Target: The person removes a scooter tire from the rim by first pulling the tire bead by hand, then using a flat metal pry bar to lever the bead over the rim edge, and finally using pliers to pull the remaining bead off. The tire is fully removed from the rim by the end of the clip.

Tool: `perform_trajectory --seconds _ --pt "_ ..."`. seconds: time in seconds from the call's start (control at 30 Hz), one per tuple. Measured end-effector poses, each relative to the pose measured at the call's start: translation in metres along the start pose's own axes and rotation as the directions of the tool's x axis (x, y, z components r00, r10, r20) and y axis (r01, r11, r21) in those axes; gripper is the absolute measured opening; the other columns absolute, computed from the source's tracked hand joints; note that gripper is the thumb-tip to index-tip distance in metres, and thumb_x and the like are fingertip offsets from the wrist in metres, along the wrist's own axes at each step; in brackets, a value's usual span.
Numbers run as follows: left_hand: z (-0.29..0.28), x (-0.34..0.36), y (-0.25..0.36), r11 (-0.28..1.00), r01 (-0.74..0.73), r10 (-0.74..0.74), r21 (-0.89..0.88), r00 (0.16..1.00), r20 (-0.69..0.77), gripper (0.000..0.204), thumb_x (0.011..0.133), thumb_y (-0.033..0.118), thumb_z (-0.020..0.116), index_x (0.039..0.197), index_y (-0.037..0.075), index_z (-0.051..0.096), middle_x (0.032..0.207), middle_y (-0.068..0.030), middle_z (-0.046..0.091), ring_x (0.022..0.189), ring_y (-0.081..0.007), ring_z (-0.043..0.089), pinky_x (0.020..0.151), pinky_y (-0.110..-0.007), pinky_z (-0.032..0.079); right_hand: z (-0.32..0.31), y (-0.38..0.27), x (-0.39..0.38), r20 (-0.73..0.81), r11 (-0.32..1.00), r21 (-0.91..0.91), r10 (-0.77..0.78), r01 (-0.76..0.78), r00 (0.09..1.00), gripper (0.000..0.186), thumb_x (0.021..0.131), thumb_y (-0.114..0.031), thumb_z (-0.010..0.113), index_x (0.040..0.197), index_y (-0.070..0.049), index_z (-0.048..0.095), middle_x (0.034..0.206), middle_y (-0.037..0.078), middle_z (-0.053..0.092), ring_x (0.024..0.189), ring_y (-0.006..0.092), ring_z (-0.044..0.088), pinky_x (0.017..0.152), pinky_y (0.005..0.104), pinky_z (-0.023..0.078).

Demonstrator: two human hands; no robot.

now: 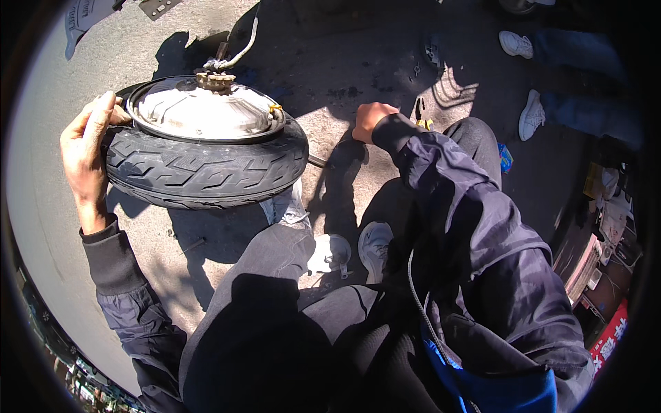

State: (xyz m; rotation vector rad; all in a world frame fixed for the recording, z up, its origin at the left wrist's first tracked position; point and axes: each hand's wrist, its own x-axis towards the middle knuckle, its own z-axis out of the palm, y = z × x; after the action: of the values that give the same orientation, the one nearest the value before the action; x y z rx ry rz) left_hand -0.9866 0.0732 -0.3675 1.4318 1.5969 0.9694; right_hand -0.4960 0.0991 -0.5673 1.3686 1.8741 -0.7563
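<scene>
A hub-motor wheel is tilted in front of me on the left, with a black treaded tyre around its silvery cover. A grey cable and a toothed metal part rise from its hub. My left hand grips the tyre's left side, fingers over the edge. To the right of the wheel, apart from it, my right hand is closed in a fist. Whatever it may hold is hidden. A short piece of metal rod shows at the tyre's right edge, its other end out of sight.
A round whitish metal disc lies between my shoes. Yellow-and-black handled pliers lie beyond my right knee, near a blue packet. Another person's white shoes stand at the right. Boxes and clutter line the right edge.
</scene>
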Motion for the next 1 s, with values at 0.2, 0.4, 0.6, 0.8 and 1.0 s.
perform_trajectory --seconds 0.2,0.4,0.6,0.8,1.0 --pt "0.04 -0.025 0.049 0.887 -0.203 0.29 0.415 0.944 -0.158 0.016 0.103 0.017 0.081 0.111 0.003 0.081 0.107 -0.004 0.077 0.103 -0.0135 0.07 0.096 -0.028 0.053 0.032 0.095 0.019 0.24 0.905 0.098 0.381 -0.413 0.893 0.07 0.089 -0.053 0.088 0.127 0.005 0.078 0.128 0.024 0.077 0.126 0.0343 0.075 0.106 0.0438 0.059" --pt "0.062 -0.043 0.045 0.781 -0.269 0.378 0.564 0.922 -0.084 0.015 0.094 0.012 0.087 0.092 0.003 0.076 0.088 -0.0026 0.073 0.079 -0.0136 0.067 0.088 -0.033 0.053 0.101 0.129 0.017 -0.067 0.785 0.064 0.619 -0.616 0.783 0.059 0.074 -0.038 0.1 0.12 -0.005 0.083 0.114 0.014 0.084 0.105 0.0282 0.083 0.089 0.0415 0.066" --pt "0.042 -0.028 0.037 0.862 -0.223 0.299 0.455 0.949 -0.1 0.023 0.099 0.019 0.086 0.088 0.002 0.073 0.078 -0.0003 0.068 0.072 -0.009 0.062 0.07 -0.026 0.052 0.075 0.129 0.011 0.03 0.591 0.62 0.639 -0.516 0.768 0.04 0.089 -0.033 0.072 0.104 0.003 0.083 0.105 0.024 0.081 0.097 0.0308 0.082 0.082 0.0429 0.065" --pt "0.027 -0.021 0.028 0.853 -0.275 0.342 0.445 0.936 -0.078 0.026 0.1 0.019 0.086 0.085 0.003 0.072 0.077 0.0017 0.064 0.071 -0.0076 0.057 0.068 -0.025 0.048 0.049 0.103 0.006 0.14 0.399 0.827 0.537 -0.396 0.832 0.057 0.089 -0.049 0.087 0.096 0.006 0.072 0.081 0.014 0.065 0.068 0.0258 0.067 0.06 0.0403 0.061" --pt "0.014 -0.006 0.016 0.884 -0.298 0.33 0.361 0.943 -0.029 0.028 0.099 0.02 0.087 0.082 0.006 0.07 0.076 0.0039 0.062 0.071 -0.0062 0.055 0.067 -0.023 0.045 0.044 0.067 0.021 0.133 0.192 0.945 0.509 -0.263 0.85 0.091 0.085 -0.077 0.083 0.113 0.009 0.073 0.095 0.019 0.074 0.077 0.0294 0.078 0.071 0.0428 0.067"
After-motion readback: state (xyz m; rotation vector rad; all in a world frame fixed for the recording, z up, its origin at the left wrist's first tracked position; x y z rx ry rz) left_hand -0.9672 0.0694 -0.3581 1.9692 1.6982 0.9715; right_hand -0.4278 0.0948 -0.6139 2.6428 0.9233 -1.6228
